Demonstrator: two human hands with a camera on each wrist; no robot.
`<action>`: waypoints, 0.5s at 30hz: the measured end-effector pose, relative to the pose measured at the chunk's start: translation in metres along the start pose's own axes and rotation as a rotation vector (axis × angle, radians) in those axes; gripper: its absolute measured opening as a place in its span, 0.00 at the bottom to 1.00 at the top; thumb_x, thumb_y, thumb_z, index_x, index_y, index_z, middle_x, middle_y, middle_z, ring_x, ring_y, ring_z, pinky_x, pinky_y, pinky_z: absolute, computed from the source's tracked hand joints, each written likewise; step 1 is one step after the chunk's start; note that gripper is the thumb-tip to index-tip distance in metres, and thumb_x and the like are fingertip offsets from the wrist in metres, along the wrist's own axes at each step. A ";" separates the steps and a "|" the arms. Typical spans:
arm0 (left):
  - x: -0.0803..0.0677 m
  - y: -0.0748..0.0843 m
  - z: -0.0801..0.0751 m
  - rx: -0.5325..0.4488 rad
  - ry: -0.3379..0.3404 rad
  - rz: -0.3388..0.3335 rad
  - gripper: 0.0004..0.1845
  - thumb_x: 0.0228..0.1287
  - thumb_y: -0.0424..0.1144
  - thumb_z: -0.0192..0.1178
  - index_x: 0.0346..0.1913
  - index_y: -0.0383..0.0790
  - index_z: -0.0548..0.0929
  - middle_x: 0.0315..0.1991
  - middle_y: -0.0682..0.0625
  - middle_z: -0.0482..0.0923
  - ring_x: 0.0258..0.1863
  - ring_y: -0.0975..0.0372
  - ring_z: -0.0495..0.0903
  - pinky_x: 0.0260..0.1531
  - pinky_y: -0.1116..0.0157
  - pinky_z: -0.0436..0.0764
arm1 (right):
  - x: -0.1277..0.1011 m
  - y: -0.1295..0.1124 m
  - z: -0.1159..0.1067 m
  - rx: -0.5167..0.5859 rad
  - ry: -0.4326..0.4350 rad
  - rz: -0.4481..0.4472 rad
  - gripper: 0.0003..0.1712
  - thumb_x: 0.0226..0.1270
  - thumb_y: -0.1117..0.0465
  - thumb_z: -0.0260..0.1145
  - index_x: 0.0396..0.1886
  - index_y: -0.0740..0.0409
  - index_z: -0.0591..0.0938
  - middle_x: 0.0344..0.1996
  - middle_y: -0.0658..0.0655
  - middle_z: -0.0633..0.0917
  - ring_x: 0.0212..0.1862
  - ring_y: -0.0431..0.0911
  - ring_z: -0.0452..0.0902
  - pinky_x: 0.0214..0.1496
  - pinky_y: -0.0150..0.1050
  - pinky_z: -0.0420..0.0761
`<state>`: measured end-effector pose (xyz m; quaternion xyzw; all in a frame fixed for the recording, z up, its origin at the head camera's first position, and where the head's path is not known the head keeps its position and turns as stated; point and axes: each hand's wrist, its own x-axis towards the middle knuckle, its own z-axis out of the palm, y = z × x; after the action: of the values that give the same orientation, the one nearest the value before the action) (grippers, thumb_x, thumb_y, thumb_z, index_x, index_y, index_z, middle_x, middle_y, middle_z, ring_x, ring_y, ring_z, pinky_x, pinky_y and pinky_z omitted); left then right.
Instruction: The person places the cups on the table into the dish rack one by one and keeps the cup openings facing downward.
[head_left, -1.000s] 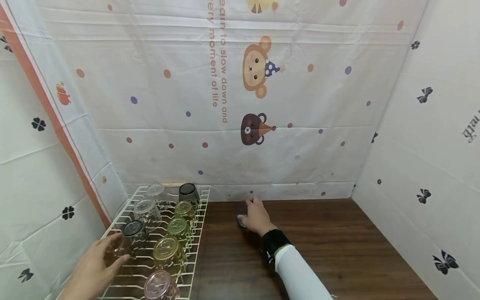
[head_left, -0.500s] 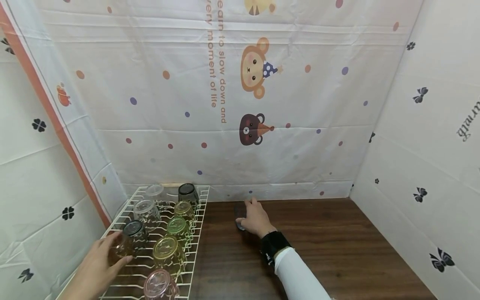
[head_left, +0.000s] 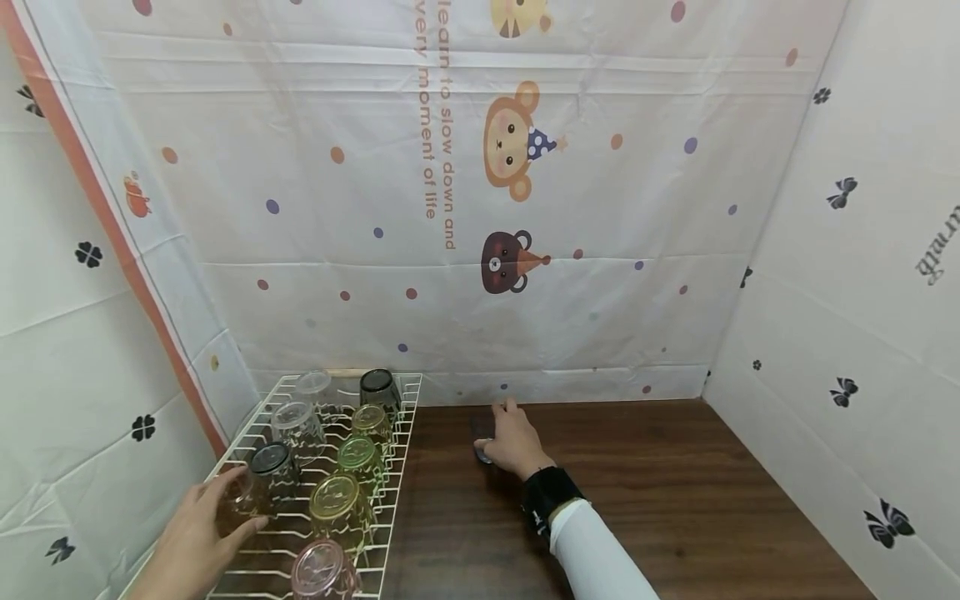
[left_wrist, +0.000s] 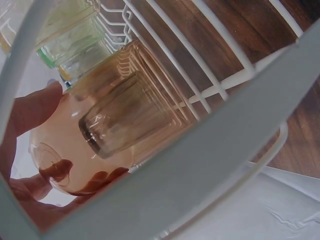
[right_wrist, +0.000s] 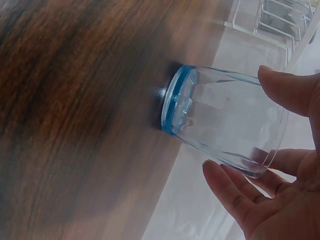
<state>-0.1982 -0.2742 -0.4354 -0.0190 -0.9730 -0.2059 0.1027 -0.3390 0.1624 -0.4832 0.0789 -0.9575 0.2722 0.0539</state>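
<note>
Gripping an amber glass (left_wrist: pixel 105 125) at the near left corner of the white wire rack (head_left: pixel 390 508), the left hand (head_left: pixel 197 533) has its thumb and fingers curled round the glass wall; the left wrist view shows this grip through the tinted glass, with a darker glass seen through or behind it, while the head view shows only the back of the hand. Beside it on the rack stand a pink glass (head_left: pixel 322 571), a yellow one (head_left: pixel 335 500), two green ones and several clear and dark ones, all upside down. Farther back, the right hand (head_left: pixel 510 437) is wrapped about a blue-tinted glass (right_wrist: pixel 225 120) that stands on the worktop (head_left: pixel 660 483) near the back curtain. In the head view this glass is a dark patch under the fingers; the right wrist view shows its blue base on the wood and the thumb and fingers around its sides. The worktop is dark brown wood. White curtains with dots, cartoon animals (head_left: pixel 510 142) and black bows enclose it on three sides.
</note>
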 end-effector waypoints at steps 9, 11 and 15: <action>0.003 -0.005 0.000 -0.002 -0.079 -0.051 0.52 0.61 0.54 0.78 0.77 0.29 0.62 0.57 0.17 0.69 0.51 0.35 0.81 0.47 0.34 0.84 | 0.001 -0.001 0.002 -0.020 0.000 -0.004 0.46 0.69 0.51 0.77 0.78 0.69 0.70 0.76 0.72 0.69 0.73 0.65 0.72 0.67 0.58 0.84; 0.003 -0.006 0.000 -0.002 -0.092 -0.061 0.53 0.60 0.55 0.78 0.77 0.29 0.61 0.56 0.18 0.70 0.50 0.37 0.81 0.45 0.37 0.85 | 0.001 -0.001 0.002 -0.020 -0.002 -0.003 0.46 0.69 0.50 0.77 0.78 0.69 0.71 0.77 0.73 0.68 0.74 0.65 0.72 0.68 0.58 0.83; 0.004 -0.006 0.000 -0.009 -0.108 -0.073 0.56 0.58 0.57 0.79 0.77 0.29 0.60 0.56 0.19 0.70 0.48 0.40 0.81 0.42 0.42 0.86 | 0.000 -0.001 0.001 -0.021 -0.005 0.000 0.46 0.69 0.50 0.77 0.78 0.69 0.70 0.79 0.73 0.66 0.75 0.66 0.71 0.70 0.59 0.82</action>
<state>-0.2021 -0.2795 -0.4369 0.0050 -0.9762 -0.2126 0.0423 -0.3392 0.1607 -0.4834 0.0790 -0.9604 0.2620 0.0521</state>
